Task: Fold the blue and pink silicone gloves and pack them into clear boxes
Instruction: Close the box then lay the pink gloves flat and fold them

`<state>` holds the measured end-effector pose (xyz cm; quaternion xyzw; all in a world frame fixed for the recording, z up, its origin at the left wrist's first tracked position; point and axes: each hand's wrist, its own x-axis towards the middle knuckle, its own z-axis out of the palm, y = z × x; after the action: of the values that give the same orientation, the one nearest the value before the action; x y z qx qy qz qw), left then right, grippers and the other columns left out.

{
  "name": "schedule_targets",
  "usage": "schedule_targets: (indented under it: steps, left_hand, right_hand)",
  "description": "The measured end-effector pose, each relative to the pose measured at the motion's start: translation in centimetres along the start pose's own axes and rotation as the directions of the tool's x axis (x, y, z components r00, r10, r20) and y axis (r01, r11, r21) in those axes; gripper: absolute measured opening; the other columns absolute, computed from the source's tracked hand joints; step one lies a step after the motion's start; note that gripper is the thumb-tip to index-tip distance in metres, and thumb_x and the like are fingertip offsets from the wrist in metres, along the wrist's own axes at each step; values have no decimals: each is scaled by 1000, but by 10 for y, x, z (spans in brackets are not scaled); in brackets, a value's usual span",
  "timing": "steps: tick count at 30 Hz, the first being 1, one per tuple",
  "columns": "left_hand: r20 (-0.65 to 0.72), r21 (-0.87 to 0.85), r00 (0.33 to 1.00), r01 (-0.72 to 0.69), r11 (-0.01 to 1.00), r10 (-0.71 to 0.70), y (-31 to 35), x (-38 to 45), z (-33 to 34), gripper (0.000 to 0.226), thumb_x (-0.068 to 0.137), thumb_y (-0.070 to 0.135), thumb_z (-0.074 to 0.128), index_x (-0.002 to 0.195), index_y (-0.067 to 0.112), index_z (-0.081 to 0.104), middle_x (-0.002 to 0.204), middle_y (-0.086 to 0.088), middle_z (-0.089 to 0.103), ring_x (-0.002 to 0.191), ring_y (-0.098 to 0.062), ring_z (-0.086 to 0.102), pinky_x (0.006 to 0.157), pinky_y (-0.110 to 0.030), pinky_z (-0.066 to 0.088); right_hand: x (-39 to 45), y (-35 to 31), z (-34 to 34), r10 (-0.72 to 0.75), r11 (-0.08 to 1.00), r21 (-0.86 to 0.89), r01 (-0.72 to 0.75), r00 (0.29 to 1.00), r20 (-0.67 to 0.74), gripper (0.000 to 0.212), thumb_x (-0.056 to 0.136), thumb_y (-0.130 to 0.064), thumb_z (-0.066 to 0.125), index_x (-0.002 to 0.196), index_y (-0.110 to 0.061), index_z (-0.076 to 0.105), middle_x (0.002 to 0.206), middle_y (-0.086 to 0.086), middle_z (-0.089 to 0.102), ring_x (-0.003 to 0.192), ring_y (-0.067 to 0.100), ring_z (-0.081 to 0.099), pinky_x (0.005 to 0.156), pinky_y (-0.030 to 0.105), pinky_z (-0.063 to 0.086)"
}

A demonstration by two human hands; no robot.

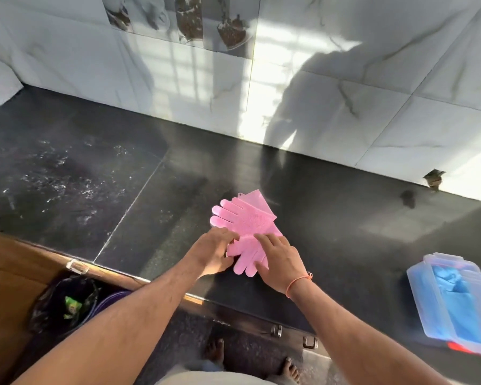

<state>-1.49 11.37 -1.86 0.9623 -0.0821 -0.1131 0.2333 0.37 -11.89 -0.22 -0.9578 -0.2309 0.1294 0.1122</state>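
Two pink silicone gloves lie on the black counter [345, 232], one over the other. The far pink glove [245, 215] has its fingers pointing left. The near pink glove [247, 259] points its fingers toward me. My left hand [214, 254] grips the near glove's left edge. My right hand [275, 259] presses its fingers down on the same glove's right side. A stack of clear boxes [456, 304] sits at the counter's right edge, with a blue glove [447, 276] folded inside.
A marble-tiled wall [345, 107] runs along the back of the counter. Below the counter's front edge at the left stands a bin with a black bag [64, 304]. Cabinet handles [308, 341] and my bare feet [215, 354] show below.
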Motion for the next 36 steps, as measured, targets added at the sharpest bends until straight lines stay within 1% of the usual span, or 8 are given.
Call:
schedule_targets:
  steps: [5, 11, 15, 19, 23, 28, 33, 36]
  left_hand:
    - [-94, -392, 994, 19, 920, -60, 8, 13, -9, 22, 89, 0, 78, 110, 7, 79, 108, 2, 71, 101, -15, 70, 99, -38, 58]
    - [-184, -730, 958, 17, 684, -221, 20, 29, -33, 3, 100, 17, 81, 98, 15, 80, 86, 8, 69, 72, 2, 63, 70, -18, 51]
    - [-197, -867, 933, -23, 498, -301, 26, 35, -45, 34, 87, 30, 94, 116, 23, 78, 109, 6, 78, 92, -3, 72, 75, -17, 58]
    - [-357, -740, 848, -1, 672, -392, 29, 39, -49, 46, 73, 37, 102, 110, 28, 76, 112, 15, 67, 99, 3, 63, 81, -5, 47]
    - [-444, -750, 807, -97, 654, -389, 38, 41, -58, 34, 78, 33, 100, 101, 23, 77, 104, 9, 71, 86, 2, 60, 81, -15, 50]
    - [-324, -915, 892, -211, 343, -315, 53, 40, -87, 16, 94, 31, 85, 101, 19, 79, 84, 7, 78, 75, -8, 69, 70, -30, 56]
    - [-123, -978, 987, -138, -153, -108, 63, 41, -117, 21, 107, 38, 64, 99, 23, 77, 96, -5, 80, 91, -22, 79, 79, -43, 67]
    - [-51, -951, 998, -61, -304, -42, 66, 46, -128, 19, 100, 40, 74, 95, 22, 80, 101, -9, 82, 96, -30, 81, 84, -52, 67]
  right_hand:
    - [16, 2, -16, 19, 999, 40, -17, 999, -43, 66, 98, -42, 67, 158, -42, 42, 161, -14, 46, 144, 21, 42, 106, 45, 51]
    - [32, -1, -36, 232, 853, 502, -142, 965, -121, 22, 90, -48, 76, 105, -33, 76, 85, -10, 76, 81, 18, 70, 75, 34, 57]
    - [35, -9, -56, 322, 698, 710, -96, 927, -191, 19, 82, -57, 75, 96, -45, 76, 81, -15, 76, 72, 13, 70, 71, 31, 58]
    - [33, -14, -78, 353, 503, 864, -32, 920, -171, 18, 86, -47, 82, 101, -37, 80, 96, -6, 81, 85, 29, 79, 70, 46, 69]
    - [32, -20, -91, 384, 354, 935, -10, 913, -136, 16, 86, -40, 86, 99, -34, 80, 102, 5, 80, 93, 32, 81, 70, 53, 69]
    - [31, -25, -106, 370, 230, 973, -14, 926, -74, 39, 83, -42, 90, 109, -19, 73, 101, 13, 81, 78, 32, 81, 65, 50, 69]
    - [32, -24, -117, 336, 451, 892, 33, 919, -204, 52, 72, -62, 90, 99, -23, 69, 99, -2, 76, 81, 21, 69, 75, 39, 63]
    - [28, -18, -120, 285, 518, 852, 75, 924, -255, 54, 70, -60, 93, 107, -32, 64, 120, -10, 70, 111, 3, 66, 94, 23, 50]
